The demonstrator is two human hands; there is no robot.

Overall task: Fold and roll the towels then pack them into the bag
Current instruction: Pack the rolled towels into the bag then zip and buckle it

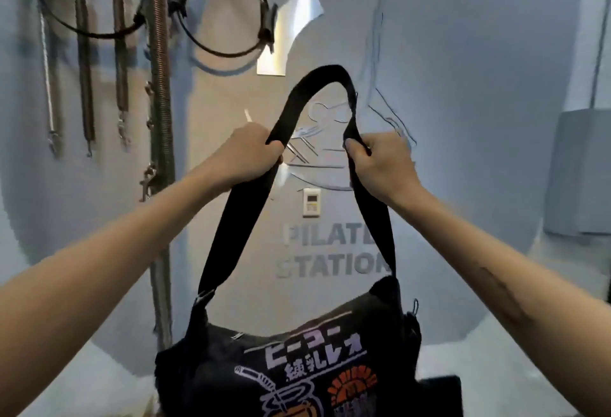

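The black printed shoulder bag [297, 367] is held up in front of the wall, hanging low in the middle of the view. Its wide black strap [317, 86] is looped upward and grasped on each side: by the left hand [254, 149] and by the right hand [380, 158], fingers curled round it. Behind, "PILATES STATION" lettering [330, 251], metal springs [86, 66] and pilates rings [228, 10] are seen on the wall.

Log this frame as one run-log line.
left hand: grips strap | right hand: grips strap | bag: hangs below, black, printed | towels: none visible | wall: springs, rings
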